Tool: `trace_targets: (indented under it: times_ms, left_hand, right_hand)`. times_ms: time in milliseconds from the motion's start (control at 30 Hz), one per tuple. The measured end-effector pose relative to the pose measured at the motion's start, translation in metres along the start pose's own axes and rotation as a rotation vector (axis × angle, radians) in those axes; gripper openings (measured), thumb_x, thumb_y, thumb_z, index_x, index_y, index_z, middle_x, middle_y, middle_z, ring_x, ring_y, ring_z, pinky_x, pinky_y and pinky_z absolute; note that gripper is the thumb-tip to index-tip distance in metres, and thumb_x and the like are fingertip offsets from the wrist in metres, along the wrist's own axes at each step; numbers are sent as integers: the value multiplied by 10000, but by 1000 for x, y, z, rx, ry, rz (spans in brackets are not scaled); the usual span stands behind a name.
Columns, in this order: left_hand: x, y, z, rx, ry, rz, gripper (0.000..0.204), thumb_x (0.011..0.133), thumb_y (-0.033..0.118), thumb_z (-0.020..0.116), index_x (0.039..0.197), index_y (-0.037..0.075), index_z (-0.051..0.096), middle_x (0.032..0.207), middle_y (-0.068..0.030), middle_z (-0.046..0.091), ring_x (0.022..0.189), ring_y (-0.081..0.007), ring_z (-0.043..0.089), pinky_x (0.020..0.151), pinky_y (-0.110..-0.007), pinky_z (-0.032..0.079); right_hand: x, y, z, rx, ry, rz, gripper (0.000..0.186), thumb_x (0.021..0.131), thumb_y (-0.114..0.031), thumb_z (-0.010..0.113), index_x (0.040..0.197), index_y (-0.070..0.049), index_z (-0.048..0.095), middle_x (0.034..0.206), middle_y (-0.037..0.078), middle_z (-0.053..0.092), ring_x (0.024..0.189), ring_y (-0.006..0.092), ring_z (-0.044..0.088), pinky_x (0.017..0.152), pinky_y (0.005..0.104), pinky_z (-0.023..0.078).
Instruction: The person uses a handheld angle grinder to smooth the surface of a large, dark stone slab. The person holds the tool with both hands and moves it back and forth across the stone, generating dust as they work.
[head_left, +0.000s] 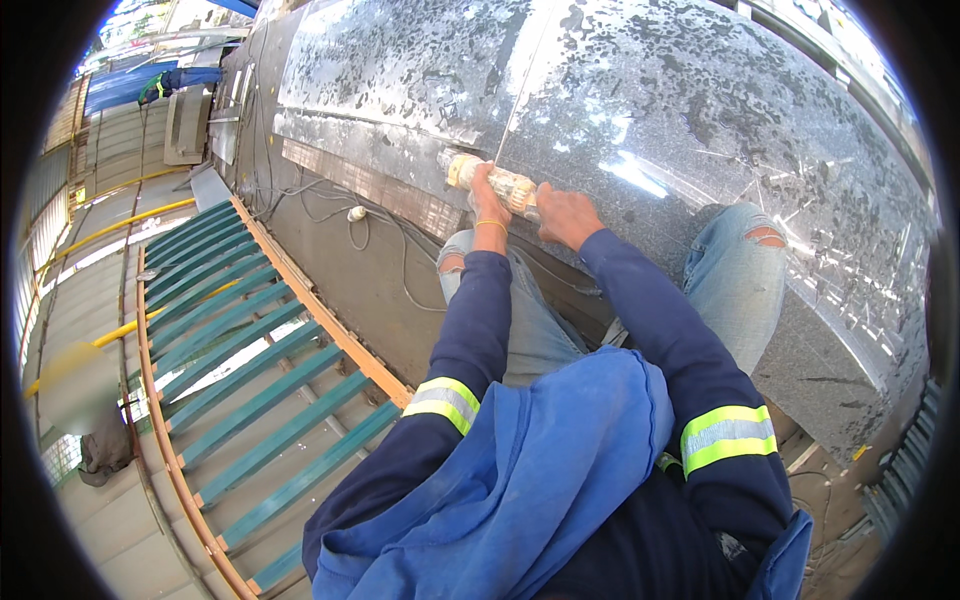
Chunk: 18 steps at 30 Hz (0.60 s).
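Both of my hands grip a dusty, pale-coloured angle grinder. My left hand is wrapped round its body near the front. My right hand closes on the rear end. The tool's head points left, at the near edge of a large grey sheet with a shiny, mottled surface. Whether the disc touches the sheet I cannot tell. A thin straight line runs across the sheet away from the tool. My knees, in torn jeans, are bent on either side of the tool.
To the left lies a ladder-like frame of orange rails and green slats. Grey cables and a pale plug or connector lie on the floor between frame and sheet. Yellow pipes run farther left. Another person is at the far left.
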<state>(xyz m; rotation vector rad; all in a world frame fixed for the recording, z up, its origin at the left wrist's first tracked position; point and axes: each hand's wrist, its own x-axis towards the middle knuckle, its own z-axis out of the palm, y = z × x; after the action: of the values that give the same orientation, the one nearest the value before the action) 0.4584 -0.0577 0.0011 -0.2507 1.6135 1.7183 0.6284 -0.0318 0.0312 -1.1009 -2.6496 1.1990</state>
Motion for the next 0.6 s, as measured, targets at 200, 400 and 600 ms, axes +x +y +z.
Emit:
trace_targets:
  times_ms: [200, 400, 600]
  left_hand:
    - [2, -14, -6, -26, 2, 19, 358, 774, 215, 683, 1060, 25, 580, 881, -99, 600, 751, -295, 652, 675, -471, 567]
    - [7, -7, -3, -18, 2, -8, 368, 764, 210, 695, 1050, 13, 574, 888, -108, 604, 741, -304, 653, 679, -474, 567]
    - [2, -3, -1, 14, 22, 7, 408, 763, 218, 696, 1081, -5, 573, 903, -117, 608, 764, -309, 658, 688, -476, 569]
  right_hand:
    - [-19, 5, -9, 8, -4, -14, 478, 661, -161, 836, 999, 4, 541, 889, 224, 720, 876, 358, 728, 711, 441, 581]
    - [-6, 3, -2, -3, -26, 30, 486, 662, -173, 841, 1002, 4, 543, 894, 221, 722, 873, 359, 731, 719, 443, 586]
    - [-2, 0, -4, 14, -8, 9, 467, 667, -170, 834, 992, 5, 548, 885, 226, 719, 866, 365, 729, 725, 443, 582]
